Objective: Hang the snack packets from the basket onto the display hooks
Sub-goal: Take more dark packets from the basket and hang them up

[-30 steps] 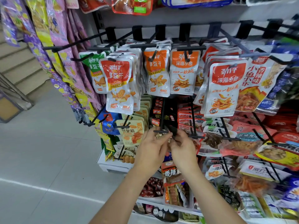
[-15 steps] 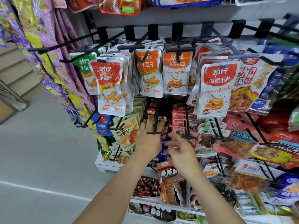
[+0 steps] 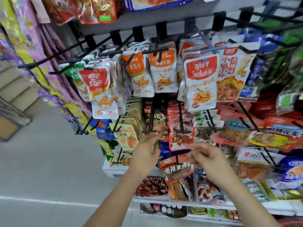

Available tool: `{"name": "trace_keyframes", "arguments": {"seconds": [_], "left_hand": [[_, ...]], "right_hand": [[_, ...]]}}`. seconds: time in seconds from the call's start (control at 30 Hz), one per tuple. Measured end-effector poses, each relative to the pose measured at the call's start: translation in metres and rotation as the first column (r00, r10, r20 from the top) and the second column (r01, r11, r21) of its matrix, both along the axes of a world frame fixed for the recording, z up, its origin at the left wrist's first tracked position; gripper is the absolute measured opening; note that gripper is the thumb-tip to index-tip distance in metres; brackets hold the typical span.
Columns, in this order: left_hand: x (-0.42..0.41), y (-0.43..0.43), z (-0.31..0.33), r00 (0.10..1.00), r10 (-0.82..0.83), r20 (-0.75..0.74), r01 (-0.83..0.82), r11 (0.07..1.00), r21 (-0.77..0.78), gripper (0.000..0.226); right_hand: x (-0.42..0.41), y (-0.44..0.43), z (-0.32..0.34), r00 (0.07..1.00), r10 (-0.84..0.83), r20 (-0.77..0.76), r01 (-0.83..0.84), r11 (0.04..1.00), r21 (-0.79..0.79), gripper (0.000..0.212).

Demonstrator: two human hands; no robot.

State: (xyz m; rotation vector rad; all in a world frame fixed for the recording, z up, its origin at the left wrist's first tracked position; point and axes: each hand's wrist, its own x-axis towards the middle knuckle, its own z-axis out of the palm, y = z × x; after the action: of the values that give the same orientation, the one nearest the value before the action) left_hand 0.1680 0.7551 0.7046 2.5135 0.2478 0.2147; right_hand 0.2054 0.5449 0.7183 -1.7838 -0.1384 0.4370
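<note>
A dark snack packet (image 3: 157, 122) with pale lettering hangs at the front of a black display hook (image 3: 149, 131) in the middle row. My left hand (image 3: 145, 154) is just below that hook's tip, with straight fingers pointing up at it and nothing in them. My right hand (image 3: 207, 155) hovers to the right, below a red packet (image 3: 180, 138). Its fingers are loosely curled and blurred, and I see nothing in them. The basket is out of view.
Rows of black hooks carry white-and-orange packets (image 3: 200, 82) above and red and yellow ones (image 3: 275, 136) to the right. Strips of purple packets (image 3: 54, 89) hang at the left. A white shelf (image 3: 180, 201) with loose snacks lies below my arms, and grey floor (image 3: 41, 169) spreads to the left.
Both hands were pressed together at the hook's tip. They have since dropped and moved apart, leaving the dark packet on the hook.
</note>
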Motion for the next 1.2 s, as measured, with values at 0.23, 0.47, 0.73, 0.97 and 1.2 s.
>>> {"name": "trace_keyframes", "arguments": {"seconds": [0.23,0.47,0.73,0.97,1.2], "left_hand": [[-0.061,-0.019,0.012,0.995,-0.069,0.076,0.085,0.969,-0.232,0.024],[-0.085,-0.072,0.012,0.897,-0.439,0.039,0.43,0.852,-0.299,0.032],[-0.112,-0.218,-0.02,0.613,-0.79,-0.018,0.748,0.587,-0.309,0.036],[-0.132,-0.363,-0.05,0.416,-0.906,-0.08,0.849,0.419,-0.323,0.033],[-0.153,-0.513,-0.121,0.342,-0.906,-0.25,0.855,0.411,-0.318,0.026]], "right_hand": [[-0.053,-0.057,-0.002,0.973,-0.228,0.022,0.229,0.973,-0.029,0.027],[-0.167,-0.134,-0.025,0.839,-0.543,0.04,0.543,0.83,-0.13,0.029],[-0.329,-0.241,-0.047,0.532,-0.844,0.072,0.821,0.492,-0.29,0.035],[-0.403,-0.334,-0.07,0.271,-0.961,-0.059,0.91,0.276,-0.311,0.029],[-0.387,-0.457,-0.135,0.351,-0.927,-0.13,0.839,0.373,-0.396,0.026]]}}
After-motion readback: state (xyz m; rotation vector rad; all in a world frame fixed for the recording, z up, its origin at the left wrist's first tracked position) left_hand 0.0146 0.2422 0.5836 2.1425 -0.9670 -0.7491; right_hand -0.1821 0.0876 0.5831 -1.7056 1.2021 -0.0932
